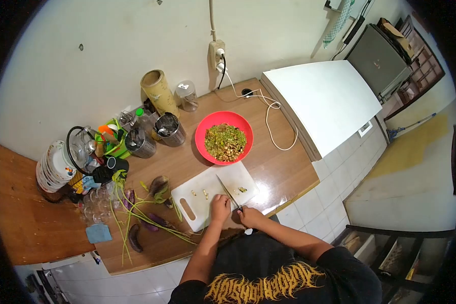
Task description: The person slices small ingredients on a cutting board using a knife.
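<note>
A white cutting board (191,189) with a handle slot lies near the table's front edge. Small cut pieces (205,193) rest on it. My right hand (250,217) is closed round the handle of a knife (229,191), whose blade points up and left across the board. My left hand (220,207) is on the board just left of the blade, fingers curled together; what they hold, if anything, is too small to tell. Behind the board stands a red bowl (200,133) full of chopped green and pale pieces. Long green stalks (159,229) reach the board's left corner.
Purple eggplants (157,220) and a blue cloth (98,233) lie at the left. Glasses, stacked plates (48,169) and metal utensil holders (171,133) stand behind. A white cable (271,133) loops right of the bowl, beside a white panel (321,104).
</note>
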`<state>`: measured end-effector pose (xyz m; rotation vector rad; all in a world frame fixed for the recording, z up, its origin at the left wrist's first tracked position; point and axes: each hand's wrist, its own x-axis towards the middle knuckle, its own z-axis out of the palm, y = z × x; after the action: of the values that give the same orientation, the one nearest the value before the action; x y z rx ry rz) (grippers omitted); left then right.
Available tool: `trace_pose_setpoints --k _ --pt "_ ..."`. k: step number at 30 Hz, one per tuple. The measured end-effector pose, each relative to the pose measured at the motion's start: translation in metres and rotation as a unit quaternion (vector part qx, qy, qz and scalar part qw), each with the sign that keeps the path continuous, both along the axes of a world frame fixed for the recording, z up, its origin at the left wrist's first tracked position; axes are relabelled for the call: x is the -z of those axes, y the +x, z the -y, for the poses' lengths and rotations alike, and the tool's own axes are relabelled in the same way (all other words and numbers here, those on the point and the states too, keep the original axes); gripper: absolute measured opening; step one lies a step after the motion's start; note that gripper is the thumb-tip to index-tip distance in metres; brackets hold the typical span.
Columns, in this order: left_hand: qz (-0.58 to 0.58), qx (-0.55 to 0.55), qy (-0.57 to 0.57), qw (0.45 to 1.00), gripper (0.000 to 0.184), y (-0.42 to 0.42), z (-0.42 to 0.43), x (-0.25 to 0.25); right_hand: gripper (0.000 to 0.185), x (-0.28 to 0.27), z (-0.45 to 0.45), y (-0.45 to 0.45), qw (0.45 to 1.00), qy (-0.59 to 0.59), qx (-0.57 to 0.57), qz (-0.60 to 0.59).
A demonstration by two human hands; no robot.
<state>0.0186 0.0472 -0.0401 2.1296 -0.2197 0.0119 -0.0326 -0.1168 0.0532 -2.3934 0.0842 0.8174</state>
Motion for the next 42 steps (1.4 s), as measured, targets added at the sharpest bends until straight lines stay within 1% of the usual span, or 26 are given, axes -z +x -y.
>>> trace_pose_setpoints --k 5,7,11,13,17,19,22,26,29,32,35,38,41,42 --pt "0.013 0.000 0.042 0.999 0.006 0.000 -0.002 -0.009 0.049 0.023 -0.011 0.005 1.000 -0.003 0.003 0.018" --pt "0.005 0.005 0.052 0.999 0.006 0.001 -0.002 -0.012 0.045 0.024 -0.013 0.012 1.000 -0.016 0.011 0.016" --pt "0.022 0.008 0.029 0.999 0.007 0.001 -0.002 -0.017 0.044 0.027 -0.010 0.024 0.999 -0.007 0.012 0.037" --pt "0.026 0.013 0.006 1.000 0.007 0.000 -0.004 -0.016 0.044 0.023 -0.009 0.026 0.999 -0.022 0.009 0.024" --pt "0.015 0.012 0.004 1.000 0.005 0.000 -0.005 -0.002 0.044 0.015 -0.004 0.020 0.999 -0.034 0.008 0.005" --pt "0.051 0.018 0.001 0.999 0.006 0.000 -0.007 -0.005 0.045 0.013 -0.004 0.015 1.000 -0.027 0.000 -0.002" --pt "0.030 0.011 -0.016 0.999 0.007 -0.001 -0.007 -0.012 0.047 0.010 -0.005 0.014 1.000 -0.016 0.005 -0.016" --pt "0.045 0.029 0.008 0.999 0.007 0.002 -0.011 -0.017 0.047 0.012 -0.010 0.013 1.000 -0.015 0.002 -0.022" --pt "0.047 0.028 0.002 0.998 0.007 0.002 -0.011 -0.020 0.047 0.011 -0.014 0.012 1.000 -0.015 0.008 -0.014" --pt "0.041 0.029 0.003 0.999 0.008 0.002 -0.010 -0.015 0.046 0.022 -0.016 0.009 1.000 0.000 0.013 -0.007" --pt "0.037 0.030 0.004 0.999 0.007 0.001 -0.009 -0.012 0.045 0.034 -0.018 0.010 1.000 0.010 0.023 0.013" --pt "0.045 0.027 -0.001 0.999 0.007 0.000 -0.006 -0.009 0.042 0.033 -0.018 0.018 0.998 0.019 0.033 0.049" --pt "0.037 0.004 -0.001 0.999 0.007 0.001 -0.001 -0.012 0.039 0.026 -0.015 0.024 0.997 -0.017 0.015 0.070" --pt "0.017 0.002 0.030 0.999 0.010 0.001 0.002 -0.011 0.038 0.025 -0.012 0.023 0.996 -0.029 0.024 0.086"
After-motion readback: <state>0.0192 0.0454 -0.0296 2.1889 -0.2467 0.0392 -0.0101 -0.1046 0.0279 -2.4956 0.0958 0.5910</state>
